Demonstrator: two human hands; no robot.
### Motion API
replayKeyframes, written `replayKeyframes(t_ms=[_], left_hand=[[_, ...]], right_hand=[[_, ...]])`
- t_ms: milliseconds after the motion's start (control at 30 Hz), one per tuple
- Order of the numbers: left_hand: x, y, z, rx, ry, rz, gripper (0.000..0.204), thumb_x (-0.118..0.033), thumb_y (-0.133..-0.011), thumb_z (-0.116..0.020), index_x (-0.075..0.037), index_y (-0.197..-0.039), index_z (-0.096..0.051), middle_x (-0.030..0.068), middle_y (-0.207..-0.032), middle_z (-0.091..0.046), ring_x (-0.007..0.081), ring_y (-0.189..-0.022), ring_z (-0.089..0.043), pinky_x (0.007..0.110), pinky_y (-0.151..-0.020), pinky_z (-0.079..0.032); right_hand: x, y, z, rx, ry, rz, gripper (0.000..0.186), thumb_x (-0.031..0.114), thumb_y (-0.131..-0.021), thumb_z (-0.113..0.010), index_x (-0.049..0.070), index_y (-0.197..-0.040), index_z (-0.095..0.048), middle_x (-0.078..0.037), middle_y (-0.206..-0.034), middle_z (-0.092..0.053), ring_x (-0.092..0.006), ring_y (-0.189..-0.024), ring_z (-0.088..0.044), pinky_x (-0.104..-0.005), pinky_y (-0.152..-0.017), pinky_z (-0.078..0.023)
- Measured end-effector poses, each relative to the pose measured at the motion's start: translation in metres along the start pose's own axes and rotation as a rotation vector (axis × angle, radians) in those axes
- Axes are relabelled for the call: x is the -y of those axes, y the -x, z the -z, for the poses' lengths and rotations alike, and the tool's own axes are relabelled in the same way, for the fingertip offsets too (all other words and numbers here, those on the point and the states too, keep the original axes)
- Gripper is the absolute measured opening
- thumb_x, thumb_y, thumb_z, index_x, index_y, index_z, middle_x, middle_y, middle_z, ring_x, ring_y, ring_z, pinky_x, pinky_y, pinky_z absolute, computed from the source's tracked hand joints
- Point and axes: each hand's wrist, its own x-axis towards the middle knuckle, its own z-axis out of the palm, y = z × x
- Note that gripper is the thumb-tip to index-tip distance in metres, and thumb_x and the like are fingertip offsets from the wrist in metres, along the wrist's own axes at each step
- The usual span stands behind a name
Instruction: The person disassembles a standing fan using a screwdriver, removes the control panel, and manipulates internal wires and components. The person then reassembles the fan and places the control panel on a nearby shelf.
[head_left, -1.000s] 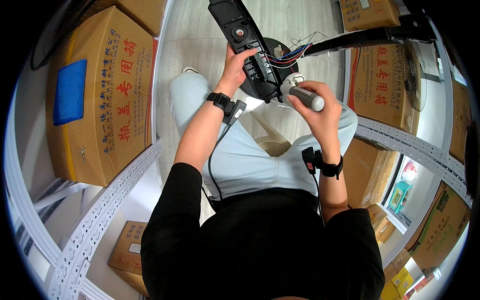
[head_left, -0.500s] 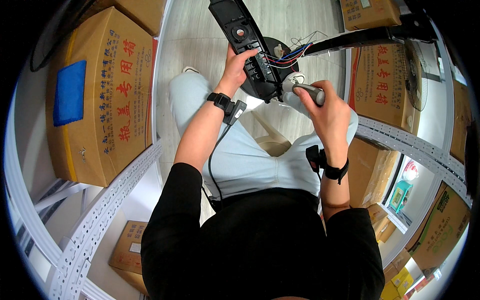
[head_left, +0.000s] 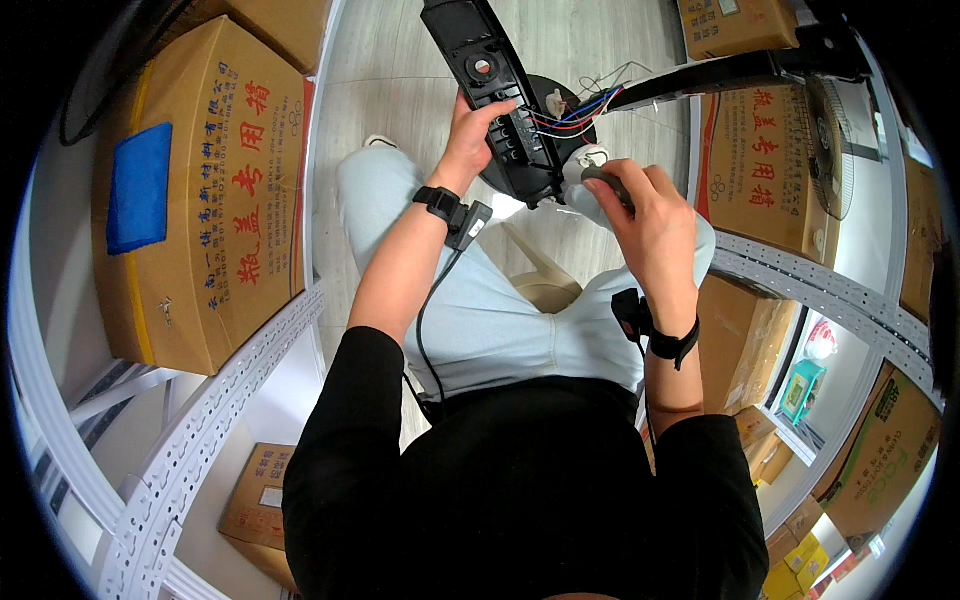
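Observation:
A long black plastic housing [head_left: 472, 45] with a round hole and rows of small fittings stands tilted in front of me. My left hand [head_left: 468, 145] grips its side, with the thumb over the fittings. Red, blue and white wires [head_left: 580, 118] run from the housing to a long black pole [head_left: 720, 76] at the right. Closed around a grey-handled screwdriver [head_left: 606, 183], my right hand [head_left: 655, 225] is beside the housing's lower end. The screwdriver's shaft and tip cannot be made out. Behind the housing shows a round black base [head_left: 545, 88].
Cardboard boxes [head_left: 215, 190] sit on metal shelving [head_left: 225, 400] at both sides. A blue cloth [head_left: 140, 188] hangs on the left box. A round fan grille [head_left: 830, 150] is at the right. Black devices [head_left: 440, 203] are strapped to both wrists; a cable runs from the left one.
My right hand has turned around the screwdriver and shifted slightly left, so less of the handle shows. My left hand and the housing have stayed almost still.

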Motion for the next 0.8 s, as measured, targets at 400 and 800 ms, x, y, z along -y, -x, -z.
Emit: replayKeyframes(t_ms=[400,800], left_hand=[[-0.005,0.006,-0.007,-0.013,0.01,0.066,0.047,0.008,-0.081,-0.066,-0.007,-0.123,-0.051,0.0085,-0.11,-0.066,0.024,-0.098,-0.067,0.04,-0.085,-0.057],[0.001,0.0,0.0,-0.012,0.013,0.037,0.05,0.008,-0.081,-0.067,-0.008,-0.126,-0.051,0.0087,-0.111,-0.066,0.0238,-0.097,-0.068,0.039,-0.084,-0.057]], right_hand=[[0.0,-0.004,0.001,-0.023,-0.053,-0.032,0.031,0.019,-0.081,-0.078,0.011,-0.109,-0.065,-0.011,-0.1,-0.062,-0.0297,-0.079,-0.064,-0.0388,-0.068,-0.052],[0.003,-0.005,-0.005,-0.098,-0.091,-0.107,0.041,0.031,-0.078,-0.082,0.008,-0.106,-0.063,-0.013,-0.087,-0.066,-0.0317,-0.076,-0.066,-0.0384,-0.063,-0.052]])
